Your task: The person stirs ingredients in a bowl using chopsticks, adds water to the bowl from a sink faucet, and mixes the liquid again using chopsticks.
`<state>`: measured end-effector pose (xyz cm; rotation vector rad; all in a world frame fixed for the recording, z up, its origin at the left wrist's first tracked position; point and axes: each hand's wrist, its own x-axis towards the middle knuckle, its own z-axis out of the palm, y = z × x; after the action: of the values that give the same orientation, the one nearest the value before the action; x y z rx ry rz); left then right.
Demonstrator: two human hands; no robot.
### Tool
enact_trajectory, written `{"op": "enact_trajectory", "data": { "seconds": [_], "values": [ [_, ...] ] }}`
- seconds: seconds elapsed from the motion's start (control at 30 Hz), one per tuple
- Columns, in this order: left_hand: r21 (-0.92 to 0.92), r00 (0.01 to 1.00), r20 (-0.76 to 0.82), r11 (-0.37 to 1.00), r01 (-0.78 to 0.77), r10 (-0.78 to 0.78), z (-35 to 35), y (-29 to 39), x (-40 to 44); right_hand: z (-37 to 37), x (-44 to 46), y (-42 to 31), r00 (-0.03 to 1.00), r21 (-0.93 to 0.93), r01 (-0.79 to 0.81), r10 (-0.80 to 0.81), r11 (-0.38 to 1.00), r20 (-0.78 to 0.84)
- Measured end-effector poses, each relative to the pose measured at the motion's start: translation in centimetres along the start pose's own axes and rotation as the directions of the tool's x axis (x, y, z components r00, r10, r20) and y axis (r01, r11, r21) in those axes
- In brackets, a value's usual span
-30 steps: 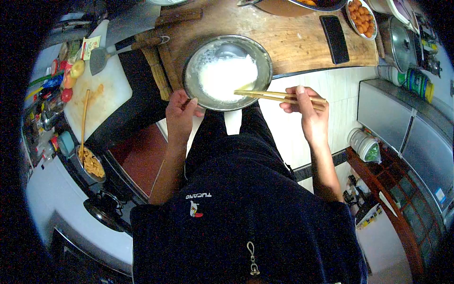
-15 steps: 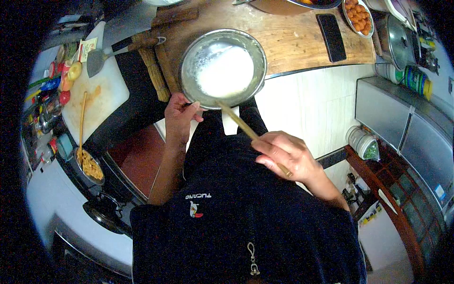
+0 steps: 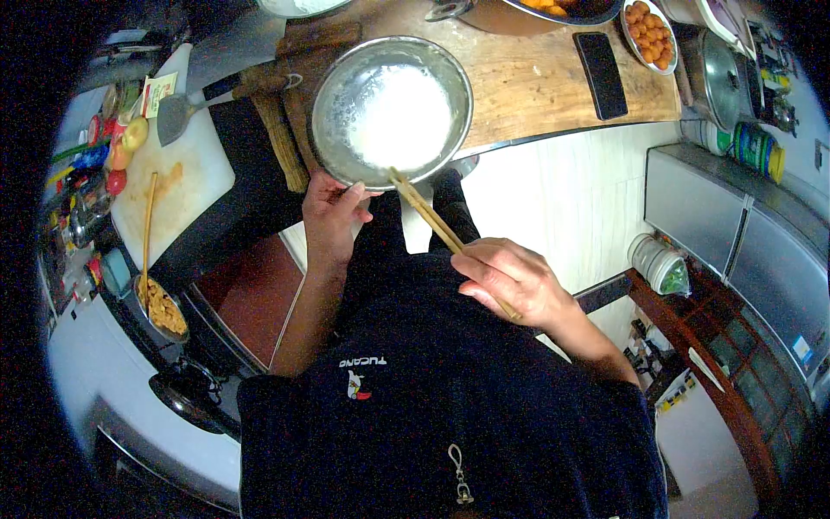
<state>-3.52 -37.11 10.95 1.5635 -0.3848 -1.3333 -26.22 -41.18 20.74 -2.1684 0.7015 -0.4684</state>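
Note:
A metal bowl (image 3: 326, 130) with a white, foamy-edged mixture (image 3: 402, 117) in it is at the edge of the wooden table. My left hand (image 3: 333, 208) grips its near rim, thumb on top and fingers below. Closed round a pair of wooden chopsticks (image 3: 432, 221), my right hand (image 3: 510, 281) is lower and to the right of the bowl. The chopstick tips are at the bowl's near rim; whether they touch the mixture is hard to tell.
On the wooden table (image 3: 519, 82) lie a black phone (image 3: 600, 76) and a plate of orange balls (image 3: 649, 36), near a large pan (image 3: 510, 17). At left are a cutting board (image 3: 194, 164), a spatula (image 3: 175, 117), a straw brush (image 3: 281, 143) and a bowl of brown food (image 3: 164, 310).
The bowl has shifted up and left and its near side looks tipped. My right hand has swung down and left, turning the chopsticks from nearly level to a steep slant. My left hand keeps its hold.

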Motion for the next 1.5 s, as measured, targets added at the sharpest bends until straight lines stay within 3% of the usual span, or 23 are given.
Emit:
{"op": "enact_trajectory", "data": {
  "seconds": [0.13, 0.23, 0.4, 0.5, 0.63, 0.73, 0.83, 0.9, 1.07, 1.17, 1.23, 1.27, 1.37, 1.5],
  "values": [
    [-0.031, 0.999, 0.027, 0.999, 0.021, -0.020, -0.3, -0.4, 0.0, -1.2, 0.6, 0.6, 0.987, -0.085, -0.158, 0.157, 0.984, -0.023],
    [-0.055, 0.999, 0.026, 0.998, 0.025, -0.024, -0.1, -0.7, 0.1, -0.7, 0.7, 0.2, 0.997, 0.040, -0.076, 0.076, 0.996, -0.006],
    [-0.061, 0.998, 0.021, 0.996, 0.066, -0.065, 0.0, -0.1, 0.0, -2.1, 1.3, 0.4, 0.980, -0.046, -0.200, 0.200, 0.979, -0.005],
    [-0.049, 0.997, 0.023, 0.996, 0.073, -0.072, 0.0, 0.2, -0.2, -2.0, 0.6, 1.5, 0.996, 0.013, -0.090, 0.091, 0.996, -0.012],
    [-0.041, 0.998, 0.013, 0.998, 0.055, -0.055, 0.1, 0.7, -0.2, -4.1, 1.8, 1.9, 0.978, -0.114, -0.210, 0.207, 0.971, -0.037],
    [0.027, 0.999, -0.004, 0.999, 0.036, -0.036, -0.1, 1.3, -0.2, -3.9, 1.6, 1.7, 0.975, 0.040, -0.222, 0.222, 0.974, 0.001],
    [0.111, 0.999, -0.005, 0.993, 0.036, -0.036, -0.2, 2.2, -0.1, -4.8, 1.4, 3.2, 0.966, 0.011, -0.240, 0.240, 0.971, -0.092],
    [0.136, 0.999, -0.001, 0.990, 0.047, -0.047, -0.2, 2.7, 0.1, -5.5, 2.5, 2.8, 0.914, 0.036, -0.373, 0.374, 0.927, -0.156],
    [0.132, 0.999, 0.025, 0.991, 0.035, -0.039, -0.4, 3.1, 0.4, -5.6, 2.4, 3.3, 0.931, 0.033, -0.337, 0.338, 0.941, -0.137],
    [0.108, 0.999, 0.040, 0.994, 0.028, -0.032, -0.4, 3.0, 0.5, -5.8, 2.9, 3.3, 0.860, 0.062, -0.423, 0.422, 0.904, -0.288],
    [0.115, 0.999, 0.033, 0.993, 0.029, -0.033, -0.4, 3.0, 0.5, -5.4, 2.7, 3.2, 0.888, -0.005, -0.394, 0.379, 0.919, -0.260],
    [0.118, 0.999, 0.030, 0.993, 0.029, -0.033, -0.3, 3.0, 0.5, -5.2, 2.5, 3.2, 0.850, 0.143, -0.471, 0.491, 0.871, -0.192],
    [0.117, 0.999, 0.034, 0.993, 0.016, -0.020, -0.3, 2.9, 0.5, -4.9, 2.5, 3.7, 0.759, 0.328, -0.495, 0.584, 0.805, -0.289],
    [0.092, 0.999, 0.047, 0.996, -0.010, 0.006, -0.3, 2.8, 0.5, -4.2, 2.4, 4.1, 0.782, 0.230, -0.428, 0.486, 0.874, -0.390]
  ]
}}
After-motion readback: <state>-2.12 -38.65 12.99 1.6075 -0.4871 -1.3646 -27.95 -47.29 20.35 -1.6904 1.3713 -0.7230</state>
